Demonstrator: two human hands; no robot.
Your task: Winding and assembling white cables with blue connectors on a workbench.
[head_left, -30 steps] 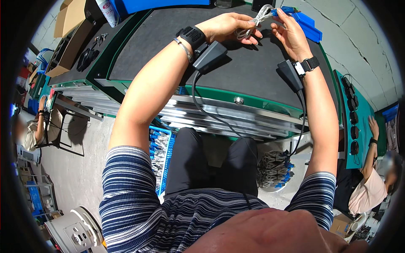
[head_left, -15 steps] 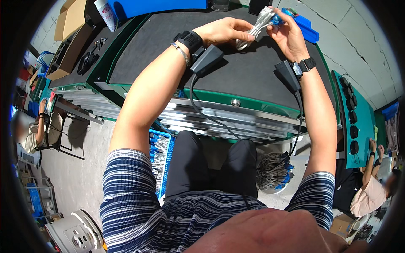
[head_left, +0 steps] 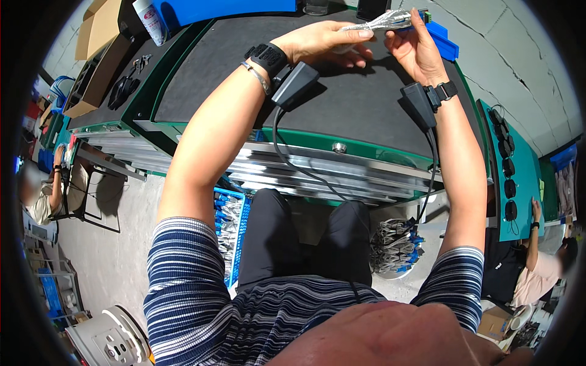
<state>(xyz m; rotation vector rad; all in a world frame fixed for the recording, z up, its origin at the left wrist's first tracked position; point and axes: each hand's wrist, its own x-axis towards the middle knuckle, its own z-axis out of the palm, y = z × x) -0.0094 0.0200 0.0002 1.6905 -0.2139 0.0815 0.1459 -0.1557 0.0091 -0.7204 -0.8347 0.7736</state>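
Observation:
A looped bundle of silvery-grey cable (head_left: 379,23) is held up over the far right of the black-topped bench (head_left: 232,79). My left hand (head_left: 320,41) grips the bundle's left end under its thumb, the other fingers curled below. At the right end, my right hand (head_left: 417,56) pinches the bundle between thumb and fingers. Blue and green connector parts show beside those fingertips, partly hidden by them. Directly behind the right hand stands a blue bin (head_left: 444,43). Each wrist wears a black strap with a black box and a lead.
Below the bench front with its drawers, a blue basket (head_left: 245,229) of cables stands left of my legs. A round container of bundled cables (head_left: 397,247) is on the right. Farther left lie a spray can (head_left: 151,23) and a cardboard box (head_left: 101,30). Other people sit at both sides.
The cable bundle has turned from slanting to nearly level, and my left thumb now lies along it. My right fingers have shifted on the connector end.

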